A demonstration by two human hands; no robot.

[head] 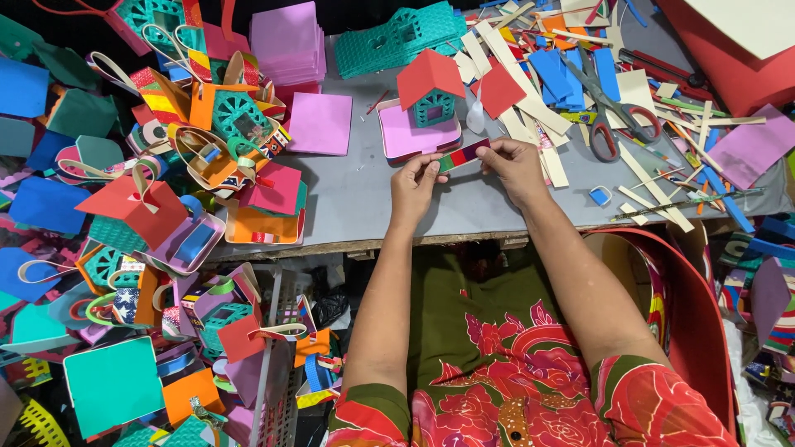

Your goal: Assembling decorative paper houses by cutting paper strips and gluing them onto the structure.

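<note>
left hand [414, 184]: pinching the left end of a short striped strip [464, 155], thumb and fingertips closed on it, so it's definitely gripping and not just resting there

right hand [515, 168]: same deal on the other end, fingers curled in and closed on the right tip of the strip

strip: stretched between both sets of fingers, a bit tilted, right end higher. Looks like green, red and darker bands. It sits just above the grey tabletop [356, 199]; can't tell if it touches

little house [431, 89]: right beyond the fingertips, red roof, teal lattice walls, standing upright on a pink tray [406, 136]. The tray's near edge is just past the strip

scissors [613, 112]: red handles, lying out past the right hand's knuckles, well apart from the fingers, on a mess of cream strips [530, 99] and blue scraps [559, 74]

pink sheet [320, 122]: flat on the table, off to the outside of the left hand, near but not touching

teal mesh piece [397, 37]: far side of the table, way beyond both hands

pile of finished houses [166, 182]: huge heap of them with loop handles, all colours, off past the left wrist and spilling down below the table edge

lap: floral red and green fabric [505, 364] under both forearms

red curved board [704, 331]: beside the right forearm, below the table edge
</note>
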